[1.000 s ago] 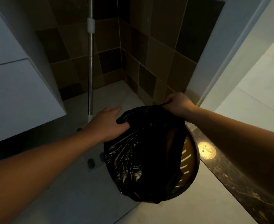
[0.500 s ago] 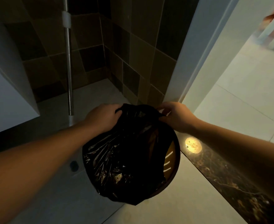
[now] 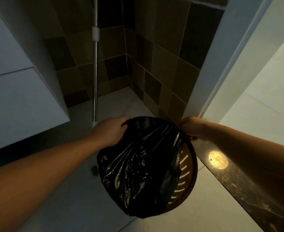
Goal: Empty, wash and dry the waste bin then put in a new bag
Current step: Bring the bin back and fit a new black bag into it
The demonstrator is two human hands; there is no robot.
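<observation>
A round brown waste bin (image 3: 189, 180) with slotted sides stands on the pale floor below me. A shiny black plastic bag (image 3: 138, 161) lies spread over most of its mouth, leaving the right inner wall uncovered. My left hand (image 3: 110, 130) grips the bag's edge at the far left of the rim. At the far right of the rim my right hand (image 3: 192, 127) pinches the bag's edge. The bin's bottom is hidden by the bag.
A metal mop handle (image 3: 95, 72) leans in the tiled corner behind the bin. A white cabinet (image 3: 17, 91) juts out on the left. A dark marble threshold (image 3: 248, 186) with a bright light spot runs at right, beside a white door frame (image 3: 221, 72).
My hands have moved apart along the rim, stretching the black bag wider across the bin's mouth. The view has shifted a little.
</observation>
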